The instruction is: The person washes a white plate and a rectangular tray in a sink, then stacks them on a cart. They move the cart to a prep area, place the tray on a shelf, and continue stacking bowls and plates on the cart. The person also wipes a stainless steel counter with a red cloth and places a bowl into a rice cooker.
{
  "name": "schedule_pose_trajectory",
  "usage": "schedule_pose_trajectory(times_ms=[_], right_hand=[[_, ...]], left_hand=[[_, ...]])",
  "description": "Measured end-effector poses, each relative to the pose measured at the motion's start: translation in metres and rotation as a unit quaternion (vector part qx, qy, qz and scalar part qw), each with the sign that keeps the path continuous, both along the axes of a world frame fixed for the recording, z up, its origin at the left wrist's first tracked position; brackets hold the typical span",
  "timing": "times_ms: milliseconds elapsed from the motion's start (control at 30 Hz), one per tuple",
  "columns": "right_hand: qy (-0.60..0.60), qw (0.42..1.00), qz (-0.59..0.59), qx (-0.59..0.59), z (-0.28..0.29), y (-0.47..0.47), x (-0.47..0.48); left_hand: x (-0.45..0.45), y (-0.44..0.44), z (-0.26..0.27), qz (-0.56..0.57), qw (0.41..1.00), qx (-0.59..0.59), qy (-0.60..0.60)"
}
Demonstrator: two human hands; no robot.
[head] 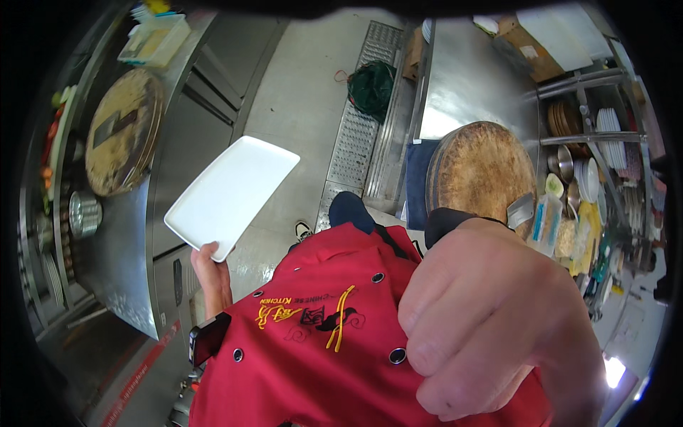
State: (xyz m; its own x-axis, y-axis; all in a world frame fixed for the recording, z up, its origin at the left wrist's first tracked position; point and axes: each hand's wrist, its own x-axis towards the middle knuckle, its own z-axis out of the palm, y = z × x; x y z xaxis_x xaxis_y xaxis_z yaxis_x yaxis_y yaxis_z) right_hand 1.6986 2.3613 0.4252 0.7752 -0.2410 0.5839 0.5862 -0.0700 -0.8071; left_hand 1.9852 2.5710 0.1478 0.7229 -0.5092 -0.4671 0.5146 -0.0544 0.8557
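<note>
My left hand (209,272) grips a white rectangular plate (232,195) by its near corner, thumb on top. The plate is bare and hangs tilted over the floor, beside the left steel counter. Close to the camera, my right hand (480,320) is curled into a fist with a black band (453,221) at the wrist. Nothing shows in it, though its palm side is hidden. Beyond this hand lies a round wooden chopping block (483,165). A metal blade (520,210) rests on the block's edge, partly covered by my wrist.
On the left counter (120,267) are another chopping block (125,155) with a cleaver (114,127), a metal bowl (85,213) and a plastic tub (155,40). A green bag (372,91) sits on the floor grating (349,144). Right shelves hold stacked plates (611,133). A phone (209,339) is at my apron's side.
</note>
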Motion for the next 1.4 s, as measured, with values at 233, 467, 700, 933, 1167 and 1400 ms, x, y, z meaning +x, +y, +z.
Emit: schedule_pose_trajectory(times_ms=[233,467,700,933,1167,1400], right_hand=[[-0.001,0.999,-0.025,0.036,-0.02,-0.105,0.043],[-0.008,0.994,-0.072,0.084,-0.032,-0.247,0.04],[0.271,0.69,-0.637,0.213,-0.254,-0.432,-0.014],[0.563,0.457,-0.655,-0.214,-0.448,-0.406,-0.104],[0.621,0.431,-0.625,-0.194,-0.457,-0.408,-0.093],[0.631,0.447,-0.615,-0.157,-0.453,-0.409,-0.102]], left_hand=[[0.035,-0.145,-0.027,-0.111,0.993,0.028,0.024],[0.019,-0.304,-0.03,-0.178,0.982,0.036,0.057],[-0.002,-0.449,-0.082,-0.345,0.932,0.033,0.104],[-0.063,-0.585,-0.175,-0.49,0.852,0.005,0.184],[-0.14,-0.687,-0.258,-0.553,0.811,0.053,0.185],[-0.199,-0.728,-0.316,-0.575,0.792,0.092,0.181]])
